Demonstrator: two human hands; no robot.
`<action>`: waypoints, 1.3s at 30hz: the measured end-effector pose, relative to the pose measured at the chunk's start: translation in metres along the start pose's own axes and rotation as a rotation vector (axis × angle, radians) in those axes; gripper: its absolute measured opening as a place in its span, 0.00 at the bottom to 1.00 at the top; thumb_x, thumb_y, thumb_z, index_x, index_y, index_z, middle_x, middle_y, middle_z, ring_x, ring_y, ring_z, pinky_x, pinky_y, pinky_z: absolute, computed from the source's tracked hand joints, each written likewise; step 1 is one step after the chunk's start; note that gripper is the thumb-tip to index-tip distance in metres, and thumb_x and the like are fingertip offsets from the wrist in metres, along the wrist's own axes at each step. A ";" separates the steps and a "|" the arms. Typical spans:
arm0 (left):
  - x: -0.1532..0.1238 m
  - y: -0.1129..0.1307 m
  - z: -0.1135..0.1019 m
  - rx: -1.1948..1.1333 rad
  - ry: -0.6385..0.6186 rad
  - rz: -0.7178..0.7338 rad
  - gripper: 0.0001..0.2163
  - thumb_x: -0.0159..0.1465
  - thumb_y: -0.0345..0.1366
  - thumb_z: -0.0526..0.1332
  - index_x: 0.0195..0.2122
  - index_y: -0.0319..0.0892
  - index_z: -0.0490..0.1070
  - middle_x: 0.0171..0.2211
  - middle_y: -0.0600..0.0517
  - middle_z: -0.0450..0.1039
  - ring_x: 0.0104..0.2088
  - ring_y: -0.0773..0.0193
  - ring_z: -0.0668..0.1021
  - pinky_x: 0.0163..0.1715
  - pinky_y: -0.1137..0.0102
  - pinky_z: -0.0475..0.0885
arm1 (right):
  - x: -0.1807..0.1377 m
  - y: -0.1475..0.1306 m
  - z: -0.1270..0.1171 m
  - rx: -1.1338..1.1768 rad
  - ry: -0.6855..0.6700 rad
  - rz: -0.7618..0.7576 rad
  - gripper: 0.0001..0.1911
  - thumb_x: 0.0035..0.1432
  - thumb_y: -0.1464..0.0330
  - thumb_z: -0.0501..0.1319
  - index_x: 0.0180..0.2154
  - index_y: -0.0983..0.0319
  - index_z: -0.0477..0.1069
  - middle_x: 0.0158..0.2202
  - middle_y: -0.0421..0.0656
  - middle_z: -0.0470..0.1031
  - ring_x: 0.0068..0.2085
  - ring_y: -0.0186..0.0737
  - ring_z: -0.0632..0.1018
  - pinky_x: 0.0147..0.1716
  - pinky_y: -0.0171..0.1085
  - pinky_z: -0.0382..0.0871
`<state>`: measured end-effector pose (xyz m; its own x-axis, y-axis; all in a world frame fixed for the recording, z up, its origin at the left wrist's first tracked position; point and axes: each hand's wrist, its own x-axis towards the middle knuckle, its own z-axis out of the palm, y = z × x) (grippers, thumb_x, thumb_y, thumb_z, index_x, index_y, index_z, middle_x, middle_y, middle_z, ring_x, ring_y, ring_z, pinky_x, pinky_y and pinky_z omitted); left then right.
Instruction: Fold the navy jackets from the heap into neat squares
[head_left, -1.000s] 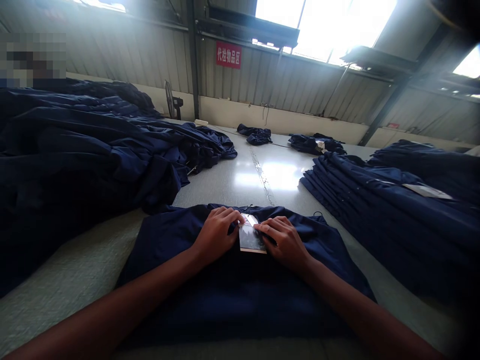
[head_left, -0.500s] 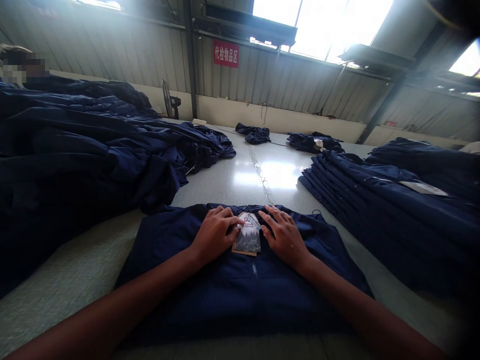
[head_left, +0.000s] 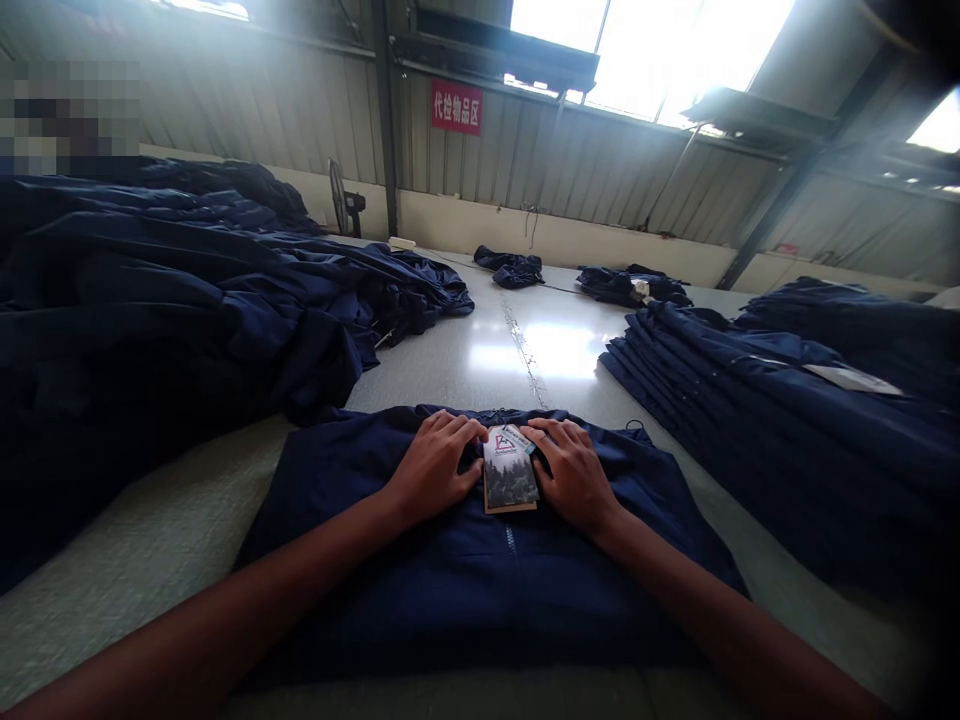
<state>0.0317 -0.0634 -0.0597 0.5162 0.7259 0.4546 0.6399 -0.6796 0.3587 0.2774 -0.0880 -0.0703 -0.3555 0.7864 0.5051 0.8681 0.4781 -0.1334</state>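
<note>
A folded navy garment (head_left: 480,570) lies on the table right in front of me, its zip running down the middle. A printed hang tag (head_left: 508,480) rests on its upper part. My left hand (head_left: 435,468) lies on the cloth just left of the tag, fingers curled against the tag's edge. My right hand (head_left: 571,472) rests on the cloth to the tag's right, fingers stretched flat and touching it.
A big loose heap of navy garments (head_left: 165,300) fills the left. A neat stack of folded navy garments (head_left: 765,400) with a white label stands at the right. Two small dark bundles (head_left: 510,268) lie far back on the grey table (head_left: 525,350). A person is partly seen at the far left.
The hang tag has been shifted and straightened between my hands; it now lies upright and flat on the garment. Both hands stayed at its sides.
</note>
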 end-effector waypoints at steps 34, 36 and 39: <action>-0.002 -0.004 0.003 -0.004 -0.016 0.045 0.15 0.66 0.26 0.60 0.47 0.52 0.79 0.54 0.51 0.75 0.56 0.52 0.73 0.65 0.48 0.65 | 0.000 0.000 0.004 0.001 -0.018 0.051 0.20 0.71 0.71 0.54 0.60 0.58 0.73 0.58 0.50 0.75 0.58 0.51 0.74 0.60 0.52 0.67; -0.002 -0.004 0.002 0.020 0.000 0.040 0.14 0.67 0.26 0.59 0.48 0.51 0.78 0.55 0.50 0.74 0.57 0.52 0.73 0.65 0.49 0.65 | -0.001 0.001 0.006 -0.041 0.020 0.090 0.21 0.73 0.67 0.53 0.63 0.60 0.71 0.64 0.53 0.70 0.64 0.55 0.70 0.64 0.56 0.63; -0.003 -0.006 0.004 0.103 0.039 0.026 0.13 0.71 0.32 0.58 0.53 0.49 0.77 0.59 0.47 0.72 0.62 0.49 0.71 0.69 0.46 0.60 | -0.002 0.005 0.012 -0.097 -0.026 0.185 0.24 0.76 0.61 0.50 0.66 0.62 0.67 0.70 0.57 0.64 0.70 0.59 0.64 0.68 0.64 0.55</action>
<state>0.0289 -0.0612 -0.0661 0.5121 0.7018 0.4951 0.6825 -0.6825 0.2614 0.2777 -0.0823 -0.0825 -0.1952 0.8678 0.4570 0.9482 0.2861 -0.1383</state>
